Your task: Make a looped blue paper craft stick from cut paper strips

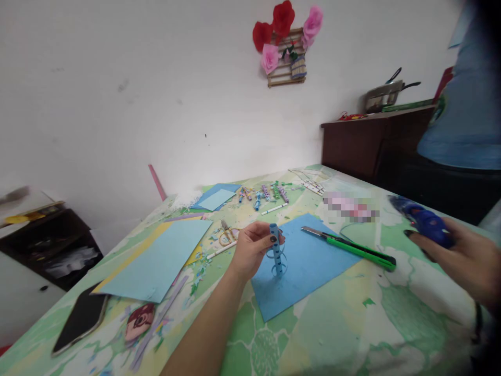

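From the head view, the person's left hand [254, 243] pinches a spotted blue paper tube [277, 258] upright over a blue sheet [303, 279] on the desk [332, 326], near a green cutter [360, 250]; the right hand [465, 256], well apart, grips a blue tool [428, 225].

Looking like room in home: showing flowered tablecloth [309, 339], displaying paper flowers [284, 18] on white wall [136, 104], keeping metal pan [379, 100] on dark cabinet [348, 149].
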### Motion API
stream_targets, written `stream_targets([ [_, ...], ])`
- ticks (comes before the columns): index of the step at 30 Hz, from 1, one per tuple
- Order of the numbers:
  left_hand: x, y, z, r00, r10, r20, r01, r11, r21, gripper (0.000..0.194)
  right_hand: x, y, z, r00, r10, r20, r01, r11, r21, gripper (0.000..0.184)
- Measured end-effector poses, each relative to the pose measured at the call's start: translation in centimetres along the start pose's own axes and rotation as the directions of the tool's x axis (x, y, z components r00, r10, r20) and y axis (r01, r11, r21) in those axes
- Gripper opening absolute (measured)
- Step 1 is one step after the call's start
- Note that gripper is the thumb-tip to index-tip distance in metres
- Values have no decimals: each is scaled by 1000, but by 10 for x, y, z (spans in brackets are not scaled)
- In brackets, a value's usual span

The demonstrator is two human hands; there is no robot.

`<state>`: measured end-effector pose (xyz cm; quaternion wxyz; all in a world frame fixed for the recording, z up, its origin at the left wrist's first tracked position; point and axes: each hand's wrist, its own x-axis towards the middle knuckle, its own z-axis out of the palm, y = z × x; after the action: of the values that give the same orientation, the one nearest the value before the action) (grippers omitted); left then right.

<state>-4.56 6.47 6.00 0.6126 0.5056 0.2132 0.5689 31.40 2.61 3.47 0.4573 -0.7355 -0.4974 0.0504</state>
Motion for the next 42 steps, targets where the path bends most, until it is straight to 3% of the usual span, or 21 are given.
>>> stream_targets([
  [3, 0, 1, 2, 999, -16, -31, 17, 1000, 23, 20, -45, -56, 7, 941, -143, 307, 13, 921, 390, 36],
  [6, 0, 2, 4, 997, -21, -73, 25, 999, 45, 21, -84, -90, 16, 855, -281, 436, -71, 770, 634, 30],
  [9, -1, 2, 4, 997, -22, -79, 27, 998, 63, 21, -108, -104, 26, 769, -344, 538, -116, 754, 647, 30],
  [12, -1, 2, 4, 997, -14, -75, 19, 998, 63, 22, -116, -110, 34, 705, -404, 583, -35, 801, 598, 28],
  [19, -1, 0, 3, 997, -21, -75, 25, 998, 54, 21, -116, -124, 37, 727, -460, 509, 160, 836, 525, 23],
  [26, -1, -1, 2, 995, -26, -92, 29, 999, 26, 21, -115, -124, 37, 716, -475, 511, 231, 852, 469, 28],
  [35, -1, 0, 2, 994, -62, -92, 66, 997, 41, 21, -114, -124, 39, 735, -482, 477, 211, 831, 514, 27],
  [42, -3, 1, 7, 999, -26, -46, 30, 996, 80, 20, -119, -121, 48, 796, -419, 438, 56, 770, 635, 23],
])
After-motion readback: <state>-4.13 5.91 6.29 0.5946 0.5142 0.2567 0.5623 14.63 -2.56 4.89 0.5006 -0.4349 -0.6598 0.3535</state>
